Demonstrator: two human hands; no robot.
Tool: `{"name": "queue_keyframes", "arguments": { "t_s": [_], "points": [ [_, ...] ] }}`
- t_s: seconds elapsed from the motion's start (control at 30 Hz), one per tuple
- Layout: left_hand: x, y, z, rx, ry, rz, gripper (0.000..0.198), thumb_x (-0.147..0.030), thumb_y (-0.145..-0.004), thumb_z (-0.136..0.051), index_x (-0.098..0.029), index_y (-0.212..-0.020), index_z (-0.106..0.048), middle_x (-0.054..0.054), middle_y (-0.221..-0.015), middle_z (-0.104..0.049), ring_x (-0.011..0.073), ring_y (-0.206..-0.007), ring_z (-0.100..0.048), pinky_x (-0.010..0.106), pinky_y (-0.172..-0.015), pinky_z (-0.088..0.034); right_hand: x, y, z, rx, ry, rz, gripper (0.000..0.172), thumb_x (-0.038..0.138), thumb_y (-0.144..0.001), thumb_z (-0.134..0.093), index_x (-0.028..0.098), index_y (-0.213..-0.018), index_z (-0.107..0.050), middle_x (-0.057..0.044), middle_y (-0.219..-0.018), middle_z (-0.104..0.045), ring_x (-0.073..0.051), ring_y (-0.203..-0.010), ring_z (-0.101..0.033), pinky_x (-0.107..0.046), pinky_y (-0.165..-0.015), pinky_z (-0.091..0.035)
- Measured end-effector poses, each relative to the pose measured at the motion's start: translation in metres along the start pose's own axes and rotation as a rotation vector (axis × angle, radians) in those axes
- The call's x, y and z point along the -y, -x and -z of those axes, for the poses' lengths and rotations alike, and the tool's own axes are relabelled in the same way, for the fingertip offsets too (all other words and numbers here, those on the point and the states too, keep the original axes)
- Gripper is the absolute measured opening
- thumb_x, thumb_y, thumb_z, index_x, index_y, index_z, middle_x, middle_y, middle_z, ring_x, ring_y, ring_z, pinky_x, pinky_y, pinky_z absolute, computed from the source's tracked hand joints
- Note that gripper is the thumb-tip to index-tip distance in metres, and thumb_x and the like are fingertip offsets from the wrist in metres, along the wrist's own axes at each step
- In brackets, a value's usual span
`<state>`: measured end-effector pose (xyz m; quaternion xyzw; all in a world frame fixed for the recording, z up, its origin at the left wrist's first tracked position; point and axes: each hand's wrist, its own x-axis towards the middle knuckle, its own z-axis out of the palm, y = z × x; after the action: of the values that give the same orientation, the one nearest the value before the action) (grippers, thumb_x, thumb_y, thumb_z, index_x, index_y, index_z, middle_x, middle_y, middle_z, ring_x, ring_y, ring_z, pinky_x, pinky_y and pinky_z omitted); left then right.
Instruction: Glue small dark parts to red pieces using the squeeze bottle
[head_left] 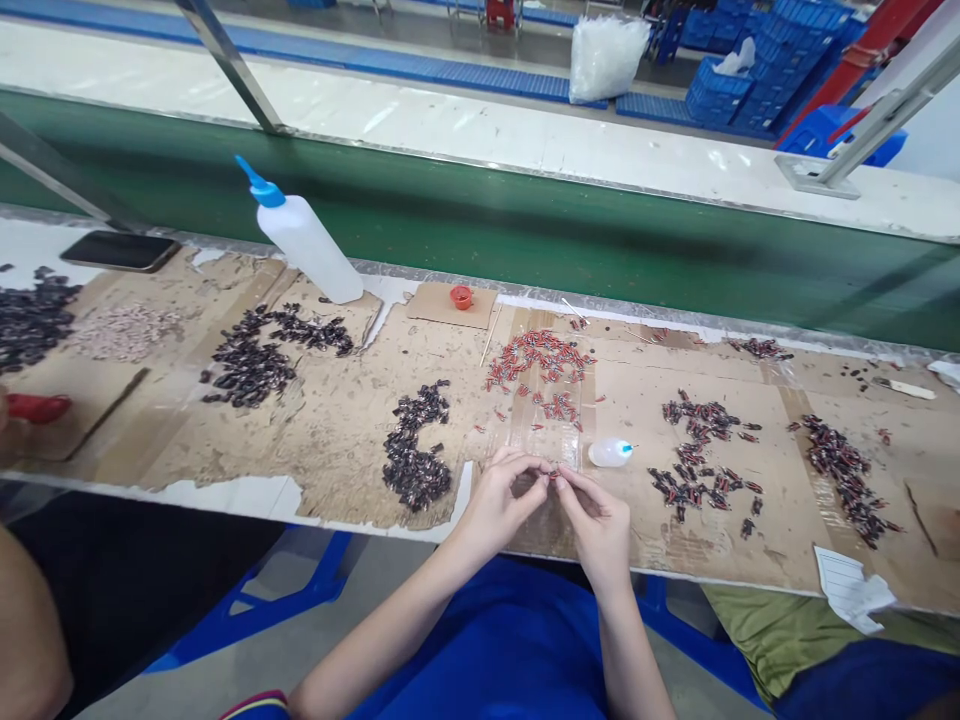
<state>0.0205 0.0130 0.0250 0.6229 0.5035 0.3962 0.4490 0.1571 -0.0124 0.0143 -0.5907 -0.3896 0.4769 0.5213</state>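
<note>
My left hand (pixel 514 490) and my right hand (pixel 595 510) meet over the cardboard-covered bench, fingertips pinched together. Between them is a tiny dark and red part (pixel 555 475), mostly hidden by the fingers. Just beyond my hands lies a loose pile of small red parts (pixel 540 358). A heap of small black parts (pixel 417 450) is to the left of my left hand. Close to my right hand, a small white bottle with a blue tip (pixel 611 453) lies on its side. Further right are assembled-looking black and red parts (pixel 701 420).
A large white squeeze bottle (pixel 311 245) stands behind more black parts (pixel 251 360). A red cup (pixel 461 297) sits on a cardboard piece. A phone (pixel 120 251) lies far left. Another black and red heap (pixel 840 465) and torn paper (pixel 851 588) are right. People sit on both sides.
</note>
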Motion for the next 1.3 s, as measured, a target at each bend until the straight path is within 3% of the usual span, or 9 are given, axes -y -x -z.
{"name": "queue_keyframes", "arguments": {
  "t_s": [0.27,0.47,0.6,0.67,0.77,0.87,1.0,1.1,1.3],
  "points": [
    [-0.006,-0.001,0.003,0.047,0.028,0.014,0.011,-0.019,-0.082,-0.058,-0.019,-0.083,-0.068,0.004,-0.083,-0.069,0.0195,-0.087,-0.06,0.031,-0.081,-0.048,-0.001,-0.002,-0.001,-0.052,-0.155,-0.142,0.025,0.038,-0.058,-0.083,0.02,-0.075,-0.077,-0.005,-0.077,-0.077,-0.021,-0.071,-0.072,-0.035,-0.073,-0.06],
    [0.0,0.001,-0.003,0.048,0.043,0.011,0.012,-0.019,-0.084,-0.057,-0.019,-0.087,-0.068,0.005,-0.087,-0.069,0.0196,-0.091,-0.06,0.031,-0.084,-0.049,0.004,0.004,-0.004,-0.085,0.001,0.082,0.017,0.033,-0.071,-0.074,0.019,-0.081,-0.077,-0.007,-0.082,-0.076,-0.021,-0.076,-0.072,-0.035,-0.073,-0.06],
    [0.005,-0.001,-0.006,0.102,0.05,-0.054,0.016,-0.022,-0.088,-0.056,-0.019,-0.099,-0.066,0.007,-0.095,-0.069,0.0187,-0.092,-0.063,0.031,-0.085,-0.051,0.002,0.004,0.011,-0.082,0.167,0.246,0.014,0.03,-0.078,-0.069,0.019,-0.083,-0.076,-0.008,-0.084,-0.074,-0.021,-0.077,-0.07,-0.035,-0.073,-0.058],
    [0.009,-0.005,0.003,0.076,-0.045,-0.127,0.02,-0.023,-0.089,-0.056,-0.02,-0.107,-0.064,0.008,-0.102,-0.069,0.0198,-0.097,-0.063,0.034,-0.089,-0.049,-0.001,0.002,0.025,-0.152,0.241,0.299,0.014,0.03,-0.078,-0.068,0.018,-0.083,-0.075,-0.008,-0.084,-0.073,-0.021,-0.078,-0.07,-0.037,-0.076,-0.058],
    [0.019,-0.014,0.028,-0.061,-0.324,-0.217,0.022,-0.018,-0.092,-0.048,-0.022,-0.105,-0.065,0.007,-0.105,-0.07,0.0219,-0.103,-0.059,0.04,-0.094,-0.044,-0.002,-0.005,0.046,-0.412,0.333,0.355,0.018,0.032,-0.078,-0.069,0.016,-0.085,-0.073,-0.01,-0.086,-0.072,-0.021,-0.078,-0.068,-0.039,-0.078,-0.057],
    [0.031,-0.017,0.061,-0.178,-0.578,-0.163,0.027,-0.014,-0.092,-0.043,-0.023,-0.1,-0.067,0.006,-0.105,-0.071,0.023,-0.102,-0.057,0.042,-0.092,-0.043,0.0,-0.014,0.059,-0.554,0.429,0.402,0.03,0.036,-0.078,-0.068,0.014,-0.099,-0.07,-0.014,-0.099,-0.069,-0.023,-0.086,-0.067,-0.041,-0.077,-0.057],
    [0.034,-0.009,0.091,-0.256,-0.802,0.014,0.019,-0.018,-0.089,-0.05,-0.021,-0.092,-0.069,0.007,-0.1,-0.071,0.0262,-0.1,-0.058,0.042,-0.086,-0.043,0.0,-0.023,0.058,-0.449,0.676,0.525,0.046,0.043,-0.076,-0.07,0.015,-0.111,-0.066,-0.016,-0.11,-0.064,-0.029,-0.104,-0.059,-0.047,-0.086,-0.052],
    [0.029,0.002,0.096,-0.232,-0.91,0.136,0.014,-0.022,-0.087,-0.055,-0.022,-0.088,-0.069,0.007,-0.095,-0.072,0.0287,-0.1,-0.057,0.042,-0.083,-0.041,-0.003,-0.029,0.049,-0.365,0.825,0.593,0.054,0.052,-0.073,-0.071,0.015,-0.111,-0.064,-0.016,-0.108,-0.064,-0.032,-0.11,-0.053,-0.054,-0.095,-0.044],
    [0.028,0.006,0.087,-0.161,-0.993,0.231,0.02,-0.018,-0.089,-0.05,-0.021,-0.076,-0.065,0.008,-0.092,-0.07,0.0287,-0.096,-0.055,0.038,-0.073,-0.039,-0.006,-0.033,0.039,-0.262,0.645,0.459,0.031,0.045,-0.078,-0.067,0.02,-0.094,-0.058,-0.013,-0.114,-0.065,-0.029,-0.122,-0.047,-0.053,-0.103,-0.036]
  ]
}}
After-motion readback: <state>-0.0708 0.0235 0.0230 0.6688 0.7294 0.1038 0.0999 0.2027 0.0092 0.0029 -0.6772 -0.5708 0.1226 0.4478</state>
